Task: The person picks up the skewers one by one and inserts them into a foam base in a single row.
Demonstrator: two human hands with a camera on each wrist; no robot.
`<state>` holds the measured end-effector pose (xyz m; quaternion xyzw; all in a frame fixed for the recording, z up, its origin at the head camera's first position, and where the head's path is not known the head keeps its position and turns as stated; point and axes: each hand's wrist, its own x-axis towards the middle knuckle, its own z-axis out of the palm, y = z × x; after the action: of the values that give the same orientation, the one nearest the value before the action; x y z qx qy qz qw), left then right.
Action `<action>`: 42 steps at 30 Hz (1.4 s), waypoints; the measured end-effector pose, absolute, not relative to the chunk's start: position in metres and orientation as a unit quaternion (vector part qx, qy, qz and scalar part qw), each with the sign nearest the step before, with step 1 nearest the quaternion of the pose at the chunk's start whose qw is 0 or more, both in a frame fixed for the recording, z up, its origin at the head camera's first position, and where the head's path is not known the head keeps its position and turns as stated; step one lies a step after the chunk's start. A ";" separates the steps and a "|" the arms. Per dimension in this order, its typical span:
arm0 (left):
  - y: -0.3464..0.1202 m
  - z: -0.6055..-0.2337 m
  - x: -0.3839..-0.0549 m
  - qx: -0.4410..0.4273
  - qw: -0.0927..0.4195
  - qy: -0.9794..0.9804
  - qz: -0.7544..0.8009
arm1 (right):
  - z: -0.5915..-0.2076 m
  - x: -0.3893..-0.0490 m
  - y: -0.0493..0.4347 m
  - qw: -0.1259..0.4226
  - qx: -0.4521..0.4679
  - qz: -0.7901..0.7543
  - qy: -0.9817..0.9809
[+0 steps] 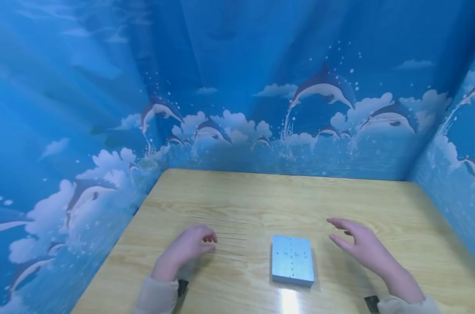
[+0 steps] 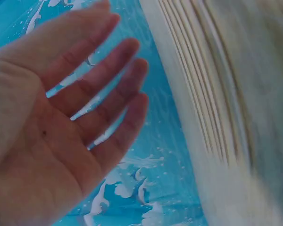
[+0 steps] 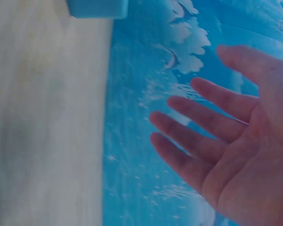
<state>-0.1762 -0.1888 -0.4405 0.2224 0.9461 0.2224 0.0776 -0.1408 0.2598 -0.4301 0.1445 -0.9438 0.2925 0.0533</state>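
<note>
Several thin wooden sticks lie side by side on the table, and the left wrist view shows the same thin sticks beyond the hand. My left hand hovers at their left ends, fingers loosely bent, holding nothing; its bare palm faces the wrist camera. A light blue square block with rows of small dark holes sits right of the sticks. Off to the block's right, my right hand is held in the air with relaxed, spread fingers and an empty palm. One corner of the blue block shows in the right wrist view.
The light wood-grain table carries the sticks and block. Blue curtains printed with dolphins and clouds enclose its back, left and right sides. A bright light reflection lies on the table in front of the block.
</note>
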 end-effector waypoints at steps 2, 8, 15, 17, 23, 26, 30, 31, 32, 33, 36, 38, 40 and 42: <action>-0.192 -0.445 -0.176 0.234 0.089 0.935 0.250 | -0.435 -0.140 0.259 0.050 0.152 0.297 -0.941; -0.205 -0.462 -0.177 0.254 0.110 0.903 0.328 | -0.443 -0.139 0.258 0.035 0.159 0.315 -0.935; -0.210 -0.478 -0.180 0.247 0.118 0.892 0.359 | -0.452 -0.139 0.254 0.009 0.189 0.366 -0.911; -0.209 -0.480 -0.181 0.243 0.118 0.895 0.354 | -0.457 -0.139 0.251 -0.013 0.204 0.385 -0.900; -0.205 -0.483 -0.185 0.238 0.127 0.903 0.334 | -0.474 -0.137 0.241 -0.055 0.245 0.408 -0.878; -0.205 -0.485 -0.186 0.243 0.131 0.904 0.327 | -0.480 -0.135 0.237 -0.052 0.256 0.404 -0.877; -0.206 -0.487 -0.185 0.245 0.138 0.905 0.319 | -0.484 -0.131 0.232 -0.047 0.252 0.375 -0.891; -0.206 -0.488 -0.185 0.247 0.136 0.906 0.315 | -0.484 -0.131 0.231 -0.047 0.250 0.369 -0.894; -0.206 -0.488 -0.184 0.250 0.133 0.906 0.313 | -0.484 -0.130 0.230 -0.047 0.250 0.363 -0.896; -0.206 -0.489 -0.184 0.250 0.131 0.908 0.309 | -0.484 -0.130 0.228 -0.051 0.245 0.361 -0.898; -0.206 -0.490 -0.182 0.257 0.121 0.912 0.296 | -0.482 -0.128 0.226 -0.061 0.240 0.357 -0.901; -0.205 -0.489 -0.182 0.262 0.118 0.914 0.288 | -0.481 -0.127 0.225 -0.068 0.239 0.356 -0.901; -0.204 -0.488 -0.182 0.264 0.120 0.915 0.281 | -0.480 -0.127 0.225 -0.074 0.237 0.356 -0.901; -0.204 -0.487 -0.182 0.264 0.121 0.916 0.277 | -0.479 -0.126 0.225 -0.078 0.235 0.359 -0.900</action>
<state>-0.1821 -0.2036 -0.4874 0.2643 0.9157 0.2772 0.1215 -0.1263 0.2246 -0.4792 0.2347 -0.8999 0.3592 -0.0783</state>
